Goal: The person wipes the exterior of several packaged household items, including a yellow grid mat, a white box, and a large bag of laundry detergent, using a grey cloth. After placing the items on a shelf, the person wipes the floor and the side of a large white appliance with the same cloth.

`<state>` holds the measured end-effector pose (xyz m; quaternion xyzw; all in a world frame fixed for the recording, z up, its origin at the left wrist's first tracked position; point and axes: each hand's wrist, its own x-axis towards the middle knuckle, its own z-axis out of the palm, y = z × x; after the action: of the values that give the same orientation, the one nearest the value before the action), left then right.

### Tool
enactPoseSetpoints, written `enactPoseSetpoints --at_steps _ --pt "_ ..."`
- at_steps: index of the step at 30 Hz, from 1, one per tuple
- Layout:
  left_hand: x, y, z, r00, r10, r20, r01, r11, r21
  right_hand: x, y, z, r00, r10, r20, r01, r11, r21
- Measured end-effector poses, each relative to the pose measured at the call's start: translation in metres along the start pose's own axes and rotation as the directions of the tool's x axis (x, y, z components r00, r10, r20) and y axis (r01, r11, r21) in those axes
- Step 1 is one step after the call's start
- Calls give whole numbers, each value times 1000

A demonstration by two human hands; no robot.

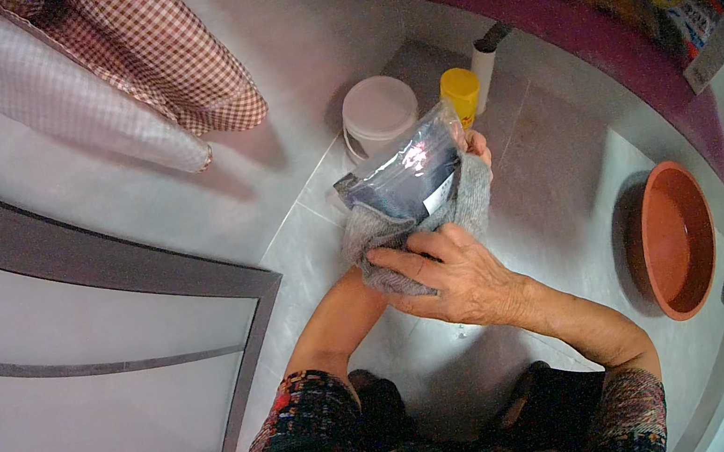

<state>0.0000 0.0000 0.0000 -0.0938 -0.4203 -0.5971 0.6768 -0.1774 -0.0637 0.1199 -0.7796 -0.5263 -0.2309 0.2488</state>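
Two hands, head view: both work on one bundle held up over the tiled floor [558, 148], well clear of it.
Bundle: a grey knitted cloth [383, 241] wrapped round the lower part of a clear plastic bag [415, 170] with something dark inside; the bag's top stands out above the cloth and glints in the light.
Right hand [456, 282]: lies flat across the lower front of the grey knitted cloth, fingers spread and pressing it toward the body.
Left hand [478, 149]: reaches under and behind the bundle; only its fingertips show at the upper right edge, curled over cloth and bag together. Whether they pinch the bag alone is hard to tell from here.
Doing the step well: I judge that the cloth is being worked along the bag, so the rear hand should keep hold of the bag's top edge while the front palm moves the knit in short strokes; slick plastic may slip if both hands loosen at once.
Floor, far edge: a white lidded bucket [379, 114] and a yellow-capped bottle [462, 95] stand just beyond the bundle, near the wall.
Floor, right edge: an orange basin [678, 237] sits well apart from the hands.
Upper left: checked fabric [165, 58] hangs against the wall.
Left: a frosted glass door [90, 364].
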Motion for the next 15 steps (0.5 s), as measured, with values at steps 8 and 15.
enactPoseSetpoints --at_steps 8,15 --pt "10 6 5 989 -93 115 95 995 -6 10 42 -20 906 219 -364 -310 926 -216" --pt "19 18 9 977 -122 176 128 991 -26 20 48 -38 850 344 -399 -433 888 -156"
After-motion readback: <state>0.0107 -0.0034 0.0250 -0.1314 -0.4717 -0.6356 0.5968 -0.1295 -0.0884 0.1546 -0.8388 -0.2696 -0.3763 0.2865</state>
